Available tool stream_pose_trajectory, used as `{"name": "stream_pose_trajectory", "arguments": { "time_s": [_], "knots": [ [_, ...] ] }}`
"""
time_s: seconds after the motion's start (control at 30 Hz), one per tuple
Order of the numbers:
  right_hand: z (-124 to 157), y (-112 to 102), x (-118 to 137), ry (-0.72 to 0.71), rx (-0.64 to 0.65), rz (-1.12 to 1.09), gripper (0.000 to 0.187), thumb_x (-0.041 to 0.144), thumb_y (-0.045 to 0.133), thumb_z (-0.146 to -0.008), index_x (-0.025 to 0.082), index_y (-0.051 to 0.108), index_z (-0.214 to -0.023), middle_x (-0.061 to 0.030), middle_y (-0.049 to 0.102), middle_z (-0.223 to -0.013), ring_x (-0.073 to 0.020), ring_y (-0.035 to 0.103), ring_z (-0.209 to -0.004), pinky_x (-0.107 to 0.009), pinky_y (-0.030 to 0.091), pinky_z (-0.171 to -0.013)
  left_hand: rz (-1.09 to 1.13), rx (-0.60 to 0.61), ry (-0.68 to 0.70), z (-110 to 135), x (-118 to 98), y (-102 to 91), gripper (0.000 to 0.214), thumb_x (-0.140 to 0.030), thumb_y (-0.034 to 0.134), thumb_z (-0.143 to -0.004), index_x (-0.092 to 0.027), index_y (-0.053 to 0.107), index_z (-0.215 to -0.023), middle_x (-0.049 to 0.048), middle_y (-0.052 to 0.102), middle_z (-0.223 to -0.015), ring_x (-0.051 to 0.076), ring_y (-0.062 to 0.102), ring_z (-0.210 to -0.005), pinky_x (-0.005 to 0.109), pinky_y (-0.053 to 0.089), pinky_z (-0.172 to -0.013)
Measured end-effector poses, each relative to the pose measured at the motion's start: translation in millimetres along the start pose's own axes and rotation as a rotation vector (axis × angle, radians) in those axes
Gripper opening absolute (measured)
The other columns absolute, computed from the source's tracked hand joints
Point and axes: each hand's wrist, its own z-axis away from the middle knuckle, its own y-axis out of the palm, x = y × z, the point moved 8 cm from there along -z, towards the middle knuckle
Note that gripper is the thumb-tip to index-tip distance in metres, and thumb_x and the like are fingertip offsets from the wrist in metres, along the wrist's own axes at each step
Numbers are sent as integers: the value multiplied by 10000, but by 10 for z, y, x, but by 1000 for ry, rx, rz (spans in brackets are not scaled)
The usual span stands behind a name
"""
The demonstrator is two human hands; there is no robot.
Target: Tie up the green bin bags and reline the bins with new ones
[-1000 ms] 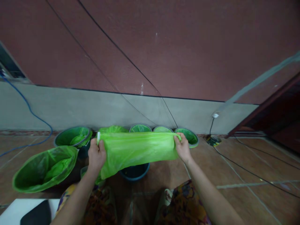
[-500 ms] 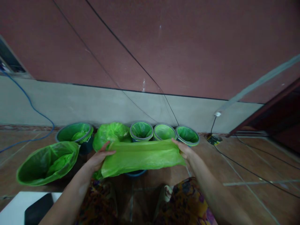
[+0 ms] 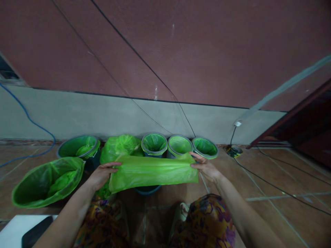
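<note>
A flat, folded green plastic bag (image 3: 155, 172) is stretched sideways between my two hands, above the floor in front of my knees. My left hand (image 3: 104, 174) pinches its left end, thumb and fingers closed on the film. At the opposite end, my right hand (image 3: 205, 167) grips the upper right edge in the same way. Beneath the bag shows the rim of a blue bin (image 3: 148, 190), mostly hidden by it. Just behind stand bins lined with green bags: one bin (image 3: 154, 144), a second bin (image 3: 180, 145) and a third bin (image 3: 205, 148).
A large lined bin (image 3: 49, 182) stands at the left, with another bin (image 3: 79, 148) behind it. Bunched green bags (image 3: 120, 146) lie beside them. A white surface (image 3: 15, 230) holds a dark flat object. A can (image 3: 234, 150) and black cable (image 3: 269, 194) are right.
The bag stays stretched between my hands and now hangs flatter. My right hand's fingers have shifted on its right end. The view has moved slightly to the right.
</note>
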Motion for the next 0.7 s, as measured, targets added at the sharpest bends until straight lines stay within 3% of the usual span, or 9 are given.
{"name": "stream_pose_trajectory", "arguments": {
  "time_s": [0.13,0.33,0.5,0.6,0.7],
  "knots": [
    [-1,-18,96,-133,-59,199,703,255,831,-573,270,642,-1250,-78,563,-1394,-265,537,-1250,-384,487,-959,-20,-37,-5,-7,-5,-35,383,-224,800,-441,-138,751,-811,120,765,-820,267,711,-738,377,584,-676],
    [-23,39,45,-162,99,365,376,301,793,-613,214,767,-979,-97,443,-1486,-281,502,-1271,-405,454,-991,-99,-24,21,14,-47,-81,485,-307,836,-407,-124,767,-851,153,759,-915,294,711,-820,384,571,-716],
    [-54,44,-122,-164,160,629,296,191,710,-634,188,765,-925,-122,452,-1456,-271,557,-1187,-442,458,-987,-481,-97,310,-76,-290,-169,446,-375,824,-398,-176,781,-795,167,706,-1151,367,532,-1252,404,502,-932],
    [-65,65,-150,-234,131,851,272,113,625,-669,181,756,-898,-117,522,-1385,-258,522,-1233,-446,393,-1058,-731,-66,437,-130,-361,-94,330,-389,768,-471,-206,763,-746,145,722,-1091,358,474,-1313,424,474,-993],
    [-101,65,-153,-257,90,902,174,148,585,-720,179,736,-801,-113,605,-1267,-240,542,-1196,-422,389,-1061,-858,-57,548,-110,-403,-32,208,-370,709,-552,-225,730,-701,123,679,-1203,332,518,-1270,420,421,-1065]
  ]
}}
